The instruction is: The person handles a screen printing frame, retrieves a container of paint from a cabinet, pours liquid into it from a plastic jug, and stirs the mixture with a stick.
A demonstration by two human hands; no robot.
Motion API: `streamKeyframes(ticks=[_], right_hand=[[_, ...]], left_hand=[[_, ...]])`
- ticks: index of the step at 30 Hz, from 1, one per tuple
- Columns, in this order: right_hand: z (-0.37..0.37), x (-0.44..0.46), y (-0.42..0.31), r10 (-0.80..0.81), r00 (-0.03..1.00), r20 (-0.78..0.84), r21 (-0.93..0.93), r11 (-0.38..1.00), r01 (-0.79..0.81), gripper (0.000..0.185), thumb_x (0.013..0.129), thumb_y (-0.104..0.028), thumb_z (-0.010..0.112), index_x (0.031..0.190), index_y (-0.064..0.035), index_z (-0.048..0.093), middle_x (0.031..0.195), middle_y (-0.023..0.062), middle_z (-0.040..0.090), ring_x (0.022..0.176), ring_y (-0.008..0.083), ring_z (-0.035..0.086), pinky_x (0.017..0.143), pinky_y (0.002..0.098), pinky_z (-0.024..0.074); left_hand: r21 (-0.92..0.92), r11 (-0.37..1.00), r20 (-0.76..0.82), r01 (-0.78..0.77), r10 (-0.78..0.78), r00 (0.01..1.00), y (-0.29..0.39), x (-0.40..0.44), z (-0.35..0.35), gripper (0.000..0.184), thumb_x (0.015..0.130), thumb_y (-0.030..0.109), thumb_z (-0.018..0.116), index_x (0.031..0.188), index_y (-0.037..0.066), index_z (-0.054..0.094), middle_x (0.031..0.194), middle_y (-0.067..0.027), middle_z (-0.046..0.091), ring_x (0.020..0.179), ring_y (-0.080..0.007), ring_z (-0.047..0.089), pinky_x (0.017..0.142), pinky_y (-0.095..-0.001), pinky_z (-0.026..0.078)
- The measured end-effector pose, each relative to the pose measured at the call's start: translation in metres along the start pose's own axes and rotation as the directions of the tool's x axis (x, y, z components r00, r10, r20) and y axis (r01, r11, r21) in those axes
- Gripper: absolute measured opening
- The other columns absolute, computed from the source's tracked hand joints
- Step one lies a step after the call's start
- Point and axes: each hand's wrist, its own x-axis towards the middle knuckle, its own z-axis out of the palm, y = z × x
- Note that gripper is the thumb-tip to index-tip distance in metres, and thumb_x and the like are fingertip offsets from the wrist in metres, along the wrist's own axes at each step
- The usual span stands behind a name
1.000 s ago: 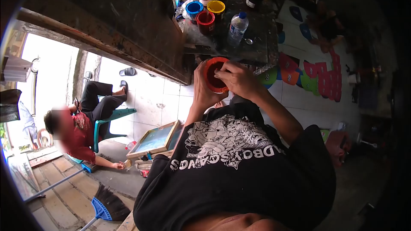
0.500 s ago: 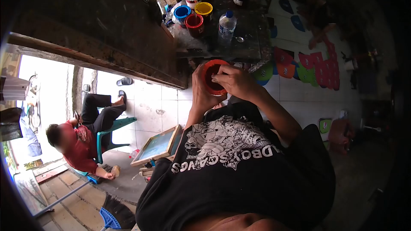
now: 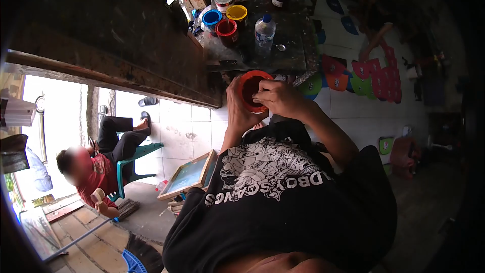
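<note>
An orange-red tub (image 3: 246,82) with dark red contents is held up in front of the black shirt. My left hand (image 3: 237,110) is wrapped round its side. My right hand (image 3: 275,97) reaches over the rim, its fingers pinched together inside the opening; what they hold is hidden. Beyond the tub, a dark worktable (image 3: 293,45) carries a red pot (image 3: 227,31), a blue pot (image 3: 211,18), a yellow pot (image 3: 237,13) and a white pot (image 3: 224,0). A water bottle (image 3: 264,33) with a blue cap stands beside them, near a small metal spoon (image 3: 280,47).
A person in red (image 3: 98,172) sits on a green chair (image 3: 132,164) at the left, holding a cup-like object. Wooden frames (image 3: 188,174) lean low nearby. Coloured printed pieces (image 3: 376,78) lie on the tiled floor at right, where another person's arm (image 3: 376,40) reaches.
The view has shifted, so the worktable appears further left. The seated person's hand has risen with the cup-like object. My right fingers have moved slightly within the tub; my left hand keeps its hold.
</note>
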Motion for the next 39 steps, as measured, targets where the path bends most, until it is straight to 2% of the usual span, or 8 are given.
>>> streamKeyframes(ticks=[3,9,15,17,21,25,36,39], right_hand=[[-0.01,0.002,-0.001,0.079,0.979,0.186,-0.092,0.994,-0.063,0.016,0.089,-0.006,0.072,0.104,-0.0042,0.076,0.099,0.0091,0.066,0.087,0.0255,0.071,0.074,0.0373,0.0589],[0.004,0.005,-0.004,-0.01,0.991,-0.134,-0.065,0.998,0.001,0.012,0.084,-0.007,0.072,0.096,-0.0043,0.075,0.095,0.0104,0.064,0.086,0.0265,0.068,0.075,0.0394,0.0571],[-0.003,0.003,0.002,0.042,0.989,0.145,-0.145,0.989,-0.021,0.018,0.084,-0.006,0.071,0.102,-0.0044,0.075,0.096,0.0099,0.064,0.087,0.027,0.069,0.075,0.0384,0.0578],[0.004,0.007,-0.002,-0.006,0.99,-0.138,-0.187,0.982,-0.02,0.018,0.082,-0.005,0.071,0.099,-0.0043,0.076,0.095,0.0098,0.065,0.087,0.0269,0.069,0.075,0.0379,0.058],[0.0,0.006,0.001,-0.001,0.986,-0.165,-0.089,0.996,-0.014,0.017,0.081,-0.005,0.071,0.097,-0.0037,0.077,0.094,0.0096,0.065,0.088,0.0266,0.069,0.076,0.0372,0.0587],[-0.016,-0.008,0.02,-0.007,0.994,0.108,-0.136,0.99,0.022,0.016,0.081,-0.008,0.068,0.094,-0.0067,0.077,0.094,0.0096,0.066,0.085,0.0278,0.07,0.077,0.0396,0.059],[-0.006,-0.011,0.038,-0.149,0.988,0.048,-0.399,0.904,0.155,0.01,0.083,-0.009,0.068,0.091,-0.005,0.07,0.108,0.005,0.061,0.107,0.0193,0.063,0.085,0.0393,0.0573],[-0.019,-0.035,0.04,0.011,0.999,0.047,-0.307,0.952,0.004,0.008,0.083,-0.009,0.068,0.089,-0.0052,0.069,0.108,0.0053,0.059,0.105,0.0192,0.064,0.083,0.0381,0.0579]], left_hand=[[0.02,1.0,0.019,0.023,-0.023,1.0,0.001,0.0,-0.002,0.112,0.054,0.019,0.094,0.148,0.001,0.036,0.14,-0.0234,0.049,0.128,-0.0439,0.051,0.108,-0.0512,0.044],[0.051,0.999,0.02,-0.005,0.004,1.0,0.004,0.006,-0.005,0.114,0.053,0.02,0.095,0.148,0.002,0.035,0.139,-0.0232,0.049,0.127,-0.0436,0.051,0.107,-0.0514,0.044],[0.0,0.999,-0.009,0.051,-0.051,0.999,0.001,0.003,-0.006,0.115,0.053,0.021,0.096,0.148,0.001,0.035,0.139,-0.0233,0.05,0.127,-0.0435,0.053,0.106,-0.0516,0.045],[0.048,0.999,0.008,-0.003,0.003,1.0,0.002,0.005,-0.006,0.115,0.053,0.021,0.096,0.148,0.001,0.035,0.139,-0.0231,0.05,0.127,-0.0435,0.053,0.107,-0.0515,0.045],[0.042,0.998,0.04,-0.045,0.043,0.998,0.004,0.013,0.001,0.116,0.053,0.022,0.096,0.149,0.001,0.034,0.139,-0.0229,0.05,0.127,-0.0434,0.052,0.107,-0.0515,0.045],[-0.051,0.998,0.098,0.03,-0.025,0.995,0.004,0.02,0.013,0.11,0.053,0.022,0.095,0.147,0.003,0.041,0.138,-0.0215,0.05,0.128,-0.0415,0.051,0.108,-0.0497,0.044],[0.015,0.992,0.217,-0.121,0.115,0.969,0.008,0.042,0.016,0.11,0.054,0.02,0.094,0.148,0.002,0.04,0.139,-0.0204,0.05,0.129,-0.0429,0.051,0.109,-0.0531,0.043],[-0.002,0.988,0.264,-0.152,0.147,0.953,0.014,0.047,0.03,0.109,0.057,0.021,0.094,0.148,0.002,0.038,0.138,-0.0205,0.05,0.13,-0.0432,0.049,0.109,-0.0535,0.042]])
